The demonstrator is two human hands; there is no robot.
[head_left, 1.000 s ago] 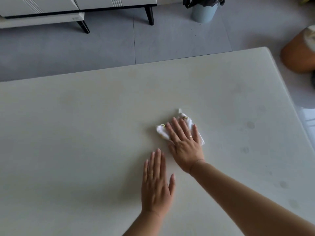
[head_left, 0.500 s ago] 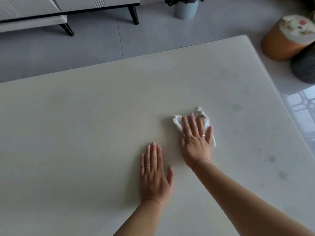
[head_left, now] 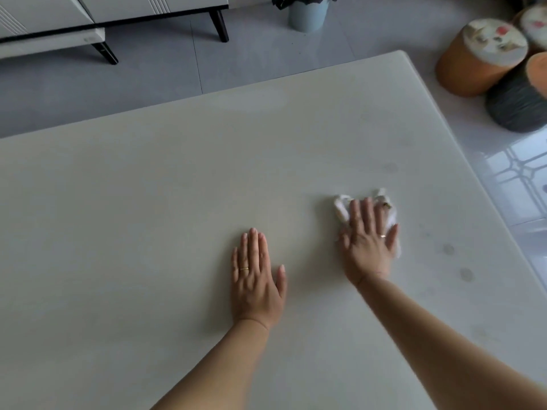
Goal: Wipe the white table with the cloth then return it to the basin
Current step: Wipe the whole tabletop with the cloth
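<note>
The white table (head_left: 177,187) fills most of the head view. A small white cloth (head_left: 389,213) lies crumpled on it, right of the middle. My right hand (head_left: 368,242) presses flat on the cloth with straight fingers, so only the cloth's edges show around them. My left hand (head_left: 256,276) rests flat on the bare tabletop, a hand's width to the left of the right hand. The basin is not in view.
Faint round marks (head_left: 466,274) dot the tabletop near its right edge. On the floor at the right stand orange stools (head_left: 473,63) and a dark grey one (head_left: 518,105). A white cabinet on dark legs (head_left: 118,13) and a pale blue bin (head_left: 307,13) stand beyond the table.
My right hand has slid the cloth to the right across the table, away from my left hand. The left hand stays flat in place. The camera has turned slightly right.
</note>
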